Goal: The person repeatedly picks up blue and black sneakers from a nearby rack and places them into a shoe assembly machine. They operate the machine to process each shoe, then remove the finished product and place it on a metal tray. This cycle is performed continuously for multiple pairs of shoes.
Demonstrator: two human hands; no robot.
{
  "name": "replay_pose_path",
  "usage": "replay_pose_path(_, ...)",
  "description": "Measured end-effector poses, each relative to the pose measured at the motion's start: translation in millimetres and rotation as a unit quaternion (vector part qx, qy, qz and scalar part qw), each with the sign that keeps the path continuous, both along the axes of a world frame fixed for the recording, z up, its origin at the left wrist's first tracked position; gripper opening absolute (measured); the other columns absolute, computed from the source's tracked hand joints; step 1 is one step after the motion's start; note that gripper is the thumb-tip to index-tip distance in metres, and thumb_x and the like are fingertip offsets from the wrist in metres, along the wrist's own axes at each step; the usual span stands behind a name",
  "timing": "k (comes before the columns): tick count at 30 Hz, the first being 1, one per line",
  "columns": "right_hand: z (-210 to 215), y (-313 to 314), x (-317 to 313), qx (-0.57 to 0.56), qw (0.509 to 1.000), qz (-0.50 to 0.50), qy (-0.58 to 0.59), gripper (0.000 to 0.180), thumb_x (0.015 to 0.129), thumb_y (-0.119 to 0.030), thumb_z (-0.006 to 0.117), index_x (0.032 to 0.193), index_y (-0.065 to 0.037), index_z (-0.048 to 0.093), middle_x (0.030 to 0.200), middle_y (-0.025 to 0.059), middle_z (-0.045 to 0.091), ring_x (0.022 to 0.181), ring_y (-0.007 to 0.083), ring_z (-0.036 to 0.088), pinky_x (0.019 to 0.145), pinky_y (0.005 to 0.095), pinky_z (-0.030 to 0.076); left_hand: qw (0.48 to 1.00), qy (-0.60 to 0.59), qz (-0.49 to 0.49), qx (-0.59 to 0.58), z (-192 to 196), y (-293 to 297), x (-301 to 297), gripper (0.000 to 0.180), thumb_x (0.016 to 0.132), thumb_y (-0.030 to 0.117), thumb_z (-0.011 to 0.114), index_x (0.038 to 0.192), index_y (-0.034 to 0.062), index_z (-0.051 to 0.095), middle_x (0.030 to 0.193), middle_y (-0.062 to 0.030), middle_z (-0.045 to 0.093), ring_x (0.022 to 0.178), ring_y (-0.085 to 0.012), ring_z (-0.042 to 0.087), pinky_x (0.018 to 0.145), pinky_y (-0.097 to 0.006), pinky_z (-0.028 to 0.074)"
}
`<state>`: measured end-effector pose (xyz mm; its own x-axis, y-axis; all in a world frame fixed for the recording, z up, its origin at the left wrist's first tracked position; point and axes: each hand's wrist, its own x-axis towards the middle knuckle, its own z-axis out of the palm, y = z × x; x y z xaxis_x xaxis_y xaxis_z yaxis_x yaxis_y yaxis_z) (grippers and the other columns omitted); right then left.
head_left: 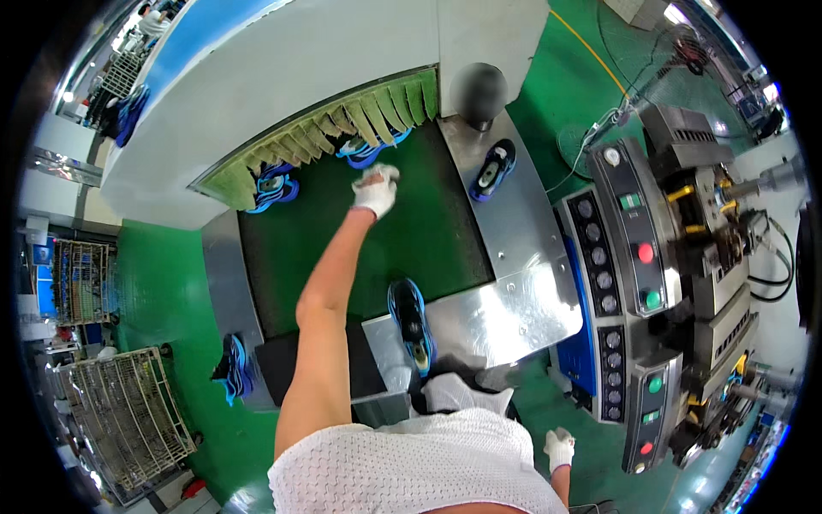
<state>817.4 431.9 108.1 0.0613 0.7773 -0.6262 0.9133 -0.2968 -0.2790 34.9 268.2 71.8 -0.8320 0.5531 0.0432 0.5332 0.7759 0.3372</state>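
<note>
My left hand (376, 190), in a white glove with bare fingertips, reaches out low over a dark green conveyor belt (419, 223). Its fingers are loosely apart with nothing in them. Just beyond it a blue shoe (368, 157) lies on the belt, partly under a green strip curtain (342, 118). Another blue shoe (274, 188) sits farther left, also half covered by the strips. Down by my right side hangs my gloved right hand (560, 447), its fingers slightly spread and holding nothing. A black and blue shoe (413, 321) rests across the near metal edge.
A dark shoe (493, 170) stands on the right metal ledge (535, 231), near a dark round object (479, 92). Blue footwear (232, 368) sits at the left ledge's near end. A machine with gauges and buttons (629, 231) stands right; a wire rack cart (128, 415) stands left.
</note>
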Motion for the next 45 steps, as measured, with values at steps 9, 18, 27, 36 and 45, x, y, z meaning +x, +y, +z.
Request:
replay_pose_path(9,3.8,54.0,-9.9,-0.080,0.988,-0.036,-0.130,0.048,0.086,-0.021,0.076,0.129,-0.002,0.062,0.114,0.0127,0.068,0.085,0.0211,0.072,0.060,0.0347,0.063,0.979,-0.042,0.003,-0.200,-12.0,33.6,-204.2,0.057,0.081,0.043,0.072,0.127,0.0112,0.061,0.126,-0.0185,0.067,0.116,-0.0362,0.066,0.098,-0.055,0.049)
replay_pose_path(18,-1.8,77.1,-168.6,-0.056,0.956,0.286,-0.025,0.044,0.091,-0.037,0.068,0.120,-0.005,0.071,0.128,0.0189,0.067,0.124,0.0368,0.059,0.105,0.0437,0.047,0.987,-0.024,-0.039,-0.152,-22.3,16.8,-58.1,0.050,0.080,0.042,0.075,0.114,0.0088,0.062,0.109,-0.0185,0.069,0.101,-0.0367,0.068,0.090,-0.050,0.051)
replay_pose_path(27,70.9,87.6,-297.4,-0.117,0.912,0.275,0.282,0.053,0.097,-0.047,0.064,0.131,-0.007,0.066,0.128,0.0137,0.070,0.115,0.0245,0.068,0.100,0.0351,0.052,0.937,-0.317,0.013,0.145,125.5,41.9,212.5,0.073,0.073,0.021,0.088,0.135,-0.0024,0.059,0.122,-0.0180,0.070,0.111,-0.0271,0.067,0.100,-0.040,0.052)
replay_pose_path(36,125.6,152.1,-250.9,-0.383,0.576,-0.103,0.715,0.036,0.088,-0.018,0.073,0.120,-0.002,0.067,0.103,0.0048,0.073,0.085,0.0129,0.068,0.075,0.0285,0.057,0.867,-0.110,-0.475,0.103,176.1,191.6,284.2,0.065,0.085,0.031,0.077,0.141,0.0043,0.058,0.138,-0.0139,0.065,0.128,-0.0305,0.061,0.114,-0.043,0.043)
replay_pose_path(45,150.9,233.5,-96.5,-0.200,0.468,-0.131,0.851,0.102,0.069,-0.006,0.089,0.157,-0.003,0.037,0.151,0.0192,0.051,0.134,0.0367,0.056,0.113,0.0500,0.046,0.855,-0.202,-0.392,0.272,261.9,389.8,350.4,0.047,0.091,0.008,0.072,0.135,-0.0007,0.060,0.133,-0.0184,0.063,0.122,-0.0294,0.063,0.104,-0.039,0.052)
